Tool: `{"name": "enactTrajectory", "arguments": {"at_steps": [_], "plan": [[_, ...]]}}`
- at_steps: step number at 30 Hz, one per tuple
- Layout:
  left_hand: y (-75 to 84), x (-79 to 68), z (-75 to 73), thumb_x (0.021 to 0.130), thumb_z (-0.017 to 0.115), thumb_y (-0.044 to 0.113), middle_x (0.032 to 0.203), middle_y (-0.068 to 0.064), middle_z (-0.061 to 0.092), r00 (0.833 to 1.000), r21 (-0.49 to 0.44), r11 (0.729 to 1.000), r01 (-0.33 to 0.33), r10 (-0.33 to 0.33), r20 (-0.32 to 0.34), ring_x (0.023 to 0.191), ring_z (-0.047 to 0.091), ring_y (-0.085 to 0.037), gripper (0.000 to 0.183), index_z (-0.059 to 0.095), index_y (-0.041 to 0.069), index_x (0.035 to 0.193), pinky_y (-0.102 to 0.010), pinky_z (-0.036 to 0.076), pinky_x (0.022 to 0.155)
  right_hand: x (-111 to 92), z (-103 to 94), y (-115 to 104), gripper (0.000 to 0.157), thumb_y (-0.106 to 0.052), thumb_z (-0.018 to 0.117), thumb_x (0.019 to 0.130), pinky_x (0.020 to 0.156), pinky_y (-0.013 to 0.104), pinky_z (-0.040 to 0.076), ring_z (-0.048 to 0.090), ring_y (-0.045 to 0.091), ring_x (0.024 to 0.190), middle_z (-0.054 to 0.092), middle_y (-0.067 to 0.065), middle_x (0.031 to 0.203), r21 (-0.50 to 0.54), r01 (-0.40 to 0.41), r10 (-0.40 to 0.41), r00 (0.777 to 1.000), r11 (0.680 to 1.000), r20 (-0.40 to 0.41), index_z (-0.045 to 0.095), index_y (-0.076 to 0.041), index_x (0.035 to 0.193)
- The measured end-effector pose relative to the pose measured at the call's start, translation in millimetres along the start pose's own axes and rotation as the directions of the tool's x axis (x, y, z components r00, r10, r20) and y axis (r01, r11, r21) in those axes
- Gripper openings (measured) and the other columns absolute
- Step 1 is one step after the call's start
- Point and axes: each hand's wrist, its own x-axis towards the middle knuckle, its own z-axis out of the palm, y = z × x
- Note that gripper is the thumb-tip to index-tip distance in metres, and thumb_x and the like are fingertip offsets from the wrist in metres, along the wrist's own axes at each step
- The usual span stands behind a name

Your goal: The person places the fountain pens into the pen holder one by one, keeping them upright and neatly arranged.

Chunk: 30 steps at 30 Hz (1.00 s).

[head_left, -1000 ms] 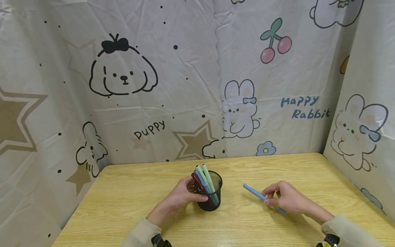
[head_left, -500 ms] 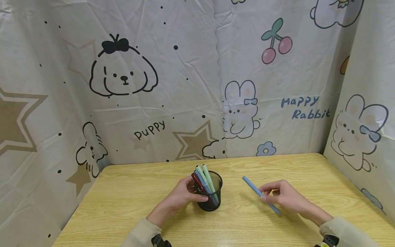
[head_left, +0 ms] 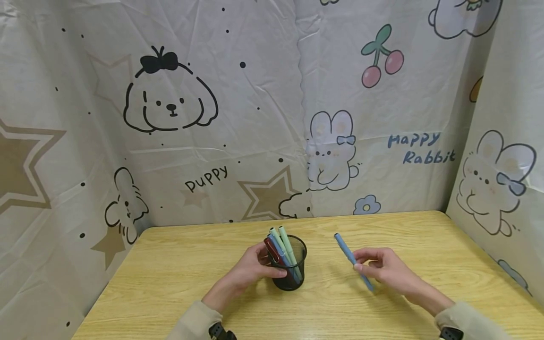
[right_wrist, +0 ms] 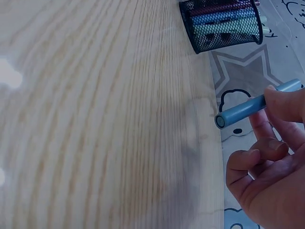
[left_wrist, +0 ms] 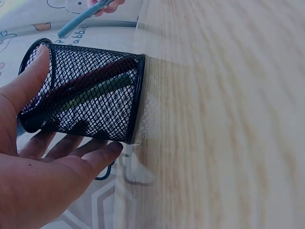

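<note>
A black mesh pen cup [head_left: 290, 264] [left_wrist: 86, 93] [right_wrist: 222, 24] stands on the wooden table [head_left: 178, 278] with several pens [head_left: 281, 245] in it, green, blue and red. My left hand [head_left: 250, 269] [left_wrist: 28, 157] grips the cup from its left side, thumb and fingers curled round the mesh. To the right of the cup my right hand [head_left: 384, 269] [right_wrist: 267, 162] pinches a light blue pen [head_left: 352, 259] [right_wrist: 252, 107] [left_wrist: 78, 19] above the table, its far end pointing up and to the left.
A cartoon-printed curtain [head_left: 255, 118] closes the table in at the back and on the right side [head_left: 501, 165]. Bare wood [head_left: 425, 236] lies behind the right hand and along the near edge [head_left: 323, 321].
My right hand has lifted the blue pen off the table and moved it left toward the cup, tilting it more upright. The left hand and the cup have stayed put.
</note>
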Motion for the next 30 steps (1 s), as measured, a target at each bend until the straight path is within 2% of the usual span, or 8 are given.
{"name": "enactTrajectory", "arguments": {"at_steps": [5, 8, 11, 16, 21, 24, 29, 30], "plan": [[0.6, 0.3, 0.0, 0.083, 0.088, 0.0, 0.129, -0.012, 0.068, 1.0, -0.001, 1.0, -0.001, 0.001, 0.0, 0.123, 0.064, -0.031, 0.066, 0.059, -0.001, 0.142, -0.042, 0.05, 0.106, 1.3, 4.3, -4.6, 0.035, -0.014, 0.068, 0.104, 0.062, 0.026, 0.045, 0.061, 0.014, 0.072, 0.07, 0.017, 0.113, 0.02, 0.002, -0.002, 1.0, 1.0, -0.008, 0.064, 0.009, 0.131], [1.1, -0.1, 0.2, 0.083, 0.087, 0.0, 0.131, -0.013, 0.067, 1.0, 0.005, 1.0, -0.006, 0.006, 0.003, 0.123, 0.063, -0.031, 0.066, 0.058, -0.002, 0.143, -0.042, 0.05, 0.107, 2.5, 6.5, -7.3, 0.039, -0.017, 0.068, 0.105, 0.056, 0.024, 0.039, 0.056, 0.014, 0.07, 0.071, 0.018, 0.113, 0.082, -0.035, 0.035, 0.999, 0.996, -0.002, 0.062, 0.009, 0.134], [1.8, -0.8, 0.5, 0.084, 0.086, 0.0, 0.132, -0.013, 0.066, 1.0, 0.013, 1.0, -0.012, 0.012, 0.007, 0.124, 0.063, -0.031, 0.066, 0.057, -0.002, 0.144, -0.042, 0.05, 0.107, 3.4, 8.8, -9.1, 0.043, -0.019, 0.066, 0.106, 0.055, 0.023, 0.039, 0.054, 0.013, 0.072, 0.073, 0.018, 0.114, 0.162, -0.062, 0.061, 0.998, 0.985, 0.013, 0.058, 0.011, 0.137], [3.1, -1.3, 1.3, 0.084, 0.085, -0.002, 0.131, -0.014, 0.066, 1.0, 0.019, 1.0, -0.017, 0.017, 0.005, 0.124, 0.063, -0.031, 0.067, 0.057, -0.003, 0.144, -0.041, 0.05, 0.106, 4.5, 13.2, -10.2, 0.049, -0.018, 0.064, 0.107, 0.057, 0.022, 0.039, 0.047, 0.007, 0.066, 0.075, 0.016, 0.115, 0.264, -0.044, 0.034, 0.998, 0.964, 0.044, 0.052, 0.015, 0.141], [3.0, -1.2, 1.5, 0.084, 0.085, -0.002, 0.131, -0.014, 0.066, 1.0, 0.019, 1.0, -0.015, 0.015, 0.002, 0.124, 0.063, -0.031, 0.067, 0.056, -0.003, 0.144, -0.041, 0.051, 0.106, 5.0, 17.2, -11.8, 0.05, -0.013, 0.065, 0.106, 0.056, 0.022, 0.037, 0.053, 0.005, 0.071, 0.077, 0.013, 0.115, 0.322, -0.017, -0.004, 0.998, 0.947, 0.064, 0.049, 0.017, 0.142], [2.0, -0.6, 1.1, 0.084, 0.086, -0.002, 0.131, -0.013, 0.066, 1.0, 0.016, 1.0, -0.013, 0.013, 0.002, 0.124, 0.063, -0.031, 0.067, 0.057, -0.003, 0.144, -0.041, 0.05, 0.107, 5.8, 20.1, -13.7, 0.045, -0.011, 0.066, 0.105, 0.055, 0.022, 0.034, 0.054, 0.005, 0.071, 0.077, 0.014, 0.114, 0.313, 0.009, -0.028, 0.998, 0.95, 0.057, 0.055, 0.016, 0.139], [0.6, -0.1, 0.8, 0.084, 0.086, -0.001, 0.131, -0.013, 0.067, 1.0, 0.01, 1.0, -0.008, 0.008, 0.002, 0.123, 0.063, -0.031, 0.066, 0.058, -0.002, 0.143, -0.042, 0.05, 0.106, 7.4, 26.4, -20.6, 0.039, -0.01, 0.071, 0.101, 0.049, 0.022, 0.026, 0.041, 0.003, 0.058, 0.076, 0.021, 0.111, 0.243, 0.05, -0.052, 0.999, 0.969, 0.003, 0.063, 0.013, 0.132], [0.8, -0.1, 0.9, 0.084, 0.086, 0.0, 0.131, -0.013, 0.067, 1.0, 0.011, 1.0, -0.007, 0.007, 0.002, 0.123, 0.063, -0.031, 0.066, 0.058, -0.002, 0.143, -0.042, 0.05, 0.106, 7.6, 27.6, -22.1, 0.04, -0.009, 0.072, 0.101, 0.05, 0.021, 0.03, 0.047, 0.003, 0.059, 0.076, 0.022, 0.111, 0.219, 0.061, -0.06, 0.998, 0.974, -0.011, 0.063, 0.014, 0.132]]}}
